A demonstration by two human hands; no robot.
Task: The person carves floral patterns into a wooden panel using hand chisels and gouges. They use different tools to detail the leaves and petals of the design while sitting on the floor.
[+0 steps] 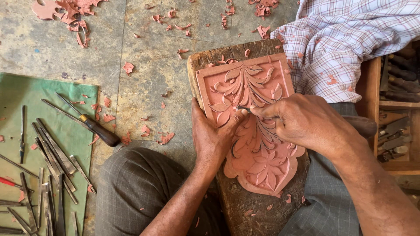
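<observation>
A reddish carved panel point(258, 126) with leaf and flower relief lies on a worn wooden block point(245, 205) between my knees. My left hand point(212, 135) rests on the panel's left edge, thumb pressed toward the carving near the tool tip. My right hand point(302, 120) is closed around a thin metal carving tool point(243, 109) whose tip touches the relief at the panel's middle. The tool's handle point(361, 124) sticks out past my right wrist.
A green cloth point(30, 100) at left holds several metal chisels point(52, 153) and a dark-handled tool point(98, 130). Reddish shavings point(72, 13) litter the stone floor. A checked cloth point(345, 39) lies at upper right beside a wooden tool box point(396, 109).
</observation>
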